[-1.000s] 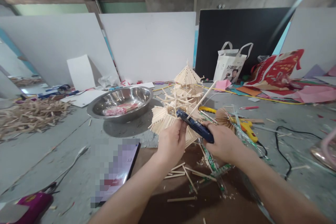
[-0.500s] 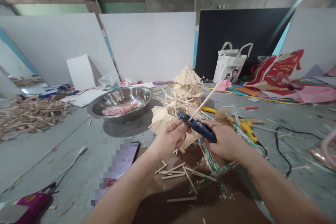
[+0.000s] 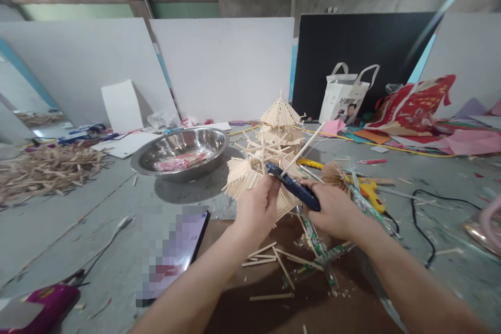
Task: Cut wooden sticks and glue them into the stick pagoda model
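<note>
My right hand (image 3: 332,206) is wrapped round a dark blue hand tool (image 3: 295,186), which looks like a cutter or pliers. A thin wooden stick (image 3: 307,147) slants up to the right from the tool's jaws. My left hand (image 3: 258,206) is closed at the jaw end, its fingers pinched about the stick's lower end; the fingertips are partly hidden. Just behind both hands stands a tiered pavilion model (image 3: 240,177) built of wooden sticks, with a taller pointed-roof model (image 3: 281,115) beyond it. Short cut sticks (image 3: 261,260) lie below my hands on a brown board (image 3: 235,308).
A steel basin (image 3: 141,167) holding wrapped packets stands at left, above a phone (image 3: 183,250). A yellow glue gun (image 3: 370,193) with a black cord lies at right, near clear green-printed wrappers (image 3: 319,250). A purple tool (image 3: 50,308) sits lower left; a stick pile (image 3: 47,172) lies beyond.
My left hand has turned and shifted slightly up and right against the tool's jaws, its fingers now more hidden. The tool and stick have tilted only a little.
</note>
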Demonstrator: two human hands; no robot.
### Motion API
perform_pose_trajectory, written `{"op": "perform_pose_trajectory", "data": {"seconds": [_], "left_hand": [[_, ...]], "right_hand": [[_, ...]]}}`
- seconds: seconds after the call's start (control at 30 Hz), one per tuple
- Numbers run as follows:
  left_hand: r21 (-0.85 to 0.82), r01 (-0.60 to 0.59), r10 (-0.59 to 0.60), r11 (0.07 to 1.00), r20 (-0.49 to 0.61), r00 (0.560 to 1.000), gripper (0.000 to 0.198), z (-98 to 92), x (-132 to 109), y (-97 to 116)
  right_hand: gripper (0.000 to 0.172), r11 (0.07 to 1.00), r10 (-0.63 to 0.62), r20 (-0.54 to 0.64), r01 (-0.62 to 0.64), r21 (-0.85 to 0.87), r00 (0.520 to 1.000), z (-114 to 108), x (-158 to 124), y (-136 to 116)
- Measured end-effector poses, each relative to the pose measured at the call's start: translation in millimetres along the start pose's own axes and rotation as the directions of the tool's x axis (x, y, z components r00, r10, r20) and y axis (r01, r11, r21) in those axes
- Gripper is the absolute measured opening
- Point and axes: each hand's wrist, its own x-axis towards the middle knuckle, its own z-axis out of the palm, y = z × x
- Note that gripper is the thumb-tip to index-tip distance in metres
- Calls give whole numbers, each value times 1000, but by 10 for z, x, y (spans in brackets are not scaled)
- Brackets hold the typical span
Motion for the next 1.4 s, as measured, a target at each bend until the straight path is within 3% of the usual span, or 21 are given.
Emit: {"op": "perform_pose_trajectory", "data": {"seconds": [0.13, 0.23, 0.33, 0.4, 0.43, 0.5, 0.57, 0.63, 0.73, 0.8, 0.87, 0.93, 1.03, 1.13, 1.2, 1.3, 1.4], "left_hand": [[-324, 106, -61, 940, 145, 988, 28, -1, 25, -19], [-577, 306, -130, 757, 326, 936, 31, -16, 44, -19], [-672, 456, -141, 584, 469, 872, 32, -45, 55, -18], [-676, 485, -138, 555, 500, 855, 33, -58, 61, -18], [-667, 475, -137, 574, 494, 859, 32, -59, 62, -17], [-602, 385, -135, 700, 417, 899, 31, -47, 58, -11], [-421, 211, -115, 882, 242, 964, 27, -26, 44, 2], [-158, 74, -64, 985, 64, 996, 21, -6, 22, 17], [57, 24, -23, 998, -27, 999, 19, 5, 0, 22], [8, 10, -10, 1000, 9, 1000, 22, 0, 6, 9], [-157, 28, -17, 987, 72, 997, 26, -4, 22, -11], [-378, 120, -58, 918, 171, 983, 27, -3, 39, -29], [-644, 345, -113, 683, 374, 921, 28, -5, 50, -38], [-713, 501, -119, 491, 515, 849, 27, -21, 52, -31], [-709, 534, -121, 461, 546, 829, 27, -34, 55, -24], [-671, 461, -127, 580, 485, 865, 27, -38, 59, -12], [-449, 217, -97, 867, 276, 956, 27, -24, 40, 8]], "right_hand": [[46, 999, -24, 3, 24, 29, 1000, -3, -12, 22], [45, 997, -46, -13, 47, 59, 999, -20, -22, 29], [41, 998, -37, 16, 36, 58, 999, -43, -30, 26], [37, 998, -33, 36, 31, 51, 999, -49, -32, 23], [36, 998, -34, 37, 32, 45, 999, -48, -31, 22], [35, 999, -26, 33, 25, 25, 999, -40, -25, 21], [36, 1000, -4, 25, 4, -7, 1000, -31, -16, 17], [37, 1000, 11, 17, -10, -28, 1000, -24, -9, 9], [39, 999, 11, 5, -11, -32, 1000, -17, -7, -1], [41, 1000, -7, 4, 8, -18, 1000, -11, -11, 3], [43, 1000, -22, 7, 22, 5, 1000, -6, -15, 15], [45, 999, -28, 13, 28, 32, 1000, -10, -19, 30], [48, 996, -49, 22, 48, 70, 999, -35, -25, 40], [42, 996, -49, 43, 45, 81, 998, -67, -31, 30], [39, 996, -44, 54, 39, 81, 998, -78, -34, 22], [38, 998, -19, 62, 16, 54, 998, -74, -34, 20], [36, 1000, 1, 65, -2, 17, 998, -60, -28, 18]]}}
